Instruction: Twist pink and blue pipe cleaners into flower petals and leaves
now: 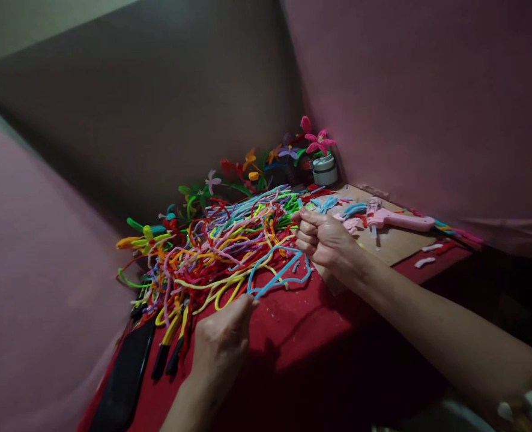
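A light blue pipe cleaner (275, 279) runs slantwise between my two hands above the red cloth. Its lower end is pinched in my left hand (224, 329), whose fingers are closed. Up and to the right, my right hand (320, 237) is closed around the other end, and a blue tip pokes out above the thumb. Further blue strands loop loosely just behind the held one. Behind both hands spreads a tangled heap of many-coloured pipe cleaners (221, 240).
A pink glue gun (401, 219) lies on a brown board (383, 249) at the right, beside blue and pink pieces. Fuzzy flowers (320, 141) and a white pot (324, 170) stand at the back. Black-handled pliers (161, 360) and a dark flat object (124, 378) lie at the left.
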`<state>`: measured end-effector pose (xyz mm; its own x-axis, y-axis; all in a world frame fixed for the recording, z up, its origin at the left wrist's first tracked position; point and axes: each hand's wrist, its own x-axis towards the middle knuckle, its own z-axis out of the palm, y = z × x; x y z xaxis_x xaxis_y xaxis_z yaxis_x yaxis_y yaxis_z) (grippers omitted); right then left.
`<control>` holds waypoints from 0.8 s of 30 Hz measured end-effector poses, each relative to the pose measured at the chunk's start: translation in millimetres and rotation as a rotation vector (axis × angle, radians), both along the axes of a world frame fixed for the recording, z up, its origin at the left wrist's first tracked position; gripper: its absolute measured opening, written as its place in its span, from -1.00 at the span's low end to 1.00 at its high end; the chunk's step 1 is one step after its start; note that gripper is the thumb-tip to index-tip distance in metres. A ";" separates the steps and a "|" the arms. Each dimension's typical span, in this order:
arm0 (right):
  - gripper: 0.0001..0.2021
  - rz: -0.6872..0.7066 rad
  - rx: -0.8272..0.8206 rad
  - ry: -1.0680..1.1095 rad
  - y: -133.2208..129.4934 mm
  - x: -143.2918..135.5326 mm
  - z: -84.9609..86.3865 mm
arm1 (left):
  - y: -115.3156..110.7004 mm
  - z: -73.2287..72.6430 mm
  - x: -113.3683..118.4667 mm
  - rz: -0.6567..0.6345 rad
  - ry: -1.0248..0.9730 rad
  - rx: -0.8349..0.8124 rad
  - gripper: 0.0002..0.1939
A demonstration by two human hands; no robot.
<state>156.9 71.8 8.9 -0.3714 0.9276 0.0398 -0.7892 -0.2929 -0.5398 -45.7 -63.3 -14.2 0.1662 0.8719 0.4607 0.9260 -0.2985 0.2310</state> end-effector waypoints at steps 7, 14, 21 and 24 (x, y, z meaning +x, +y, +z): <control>-0.76 -0.094 -0.076 0.107 18.5 4.3 21.7 | 11.0 34.7 -38.0 0.354 -0.562 0.133 -0.84; -0.73 -0.151 -0.137 0.239 34.5 -14.6 41.6 | 38.7 15.9 -2.7 0.216 -1.519 -0.137 -0.68; -0.72 0.003 -0.112 0.162 36.7 -33.3 25.7 | 66.2 44.3 47.7 -0.052 -1.518 -0.083 -0.69; -0.76 0.081 -0.122 0.176 38.3 -37.9 17.7 | 77.8 48.7 47.2 -0.063 -1.419 -0.038 -0.76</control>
<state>119.0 110.1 26.7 -0.4423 0.8969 0.0001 -0.8391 -0.4138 -0.3531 1.5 14.4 34.5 -0.3713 0.8959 0.2439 -0.1090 -0.3029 0.9468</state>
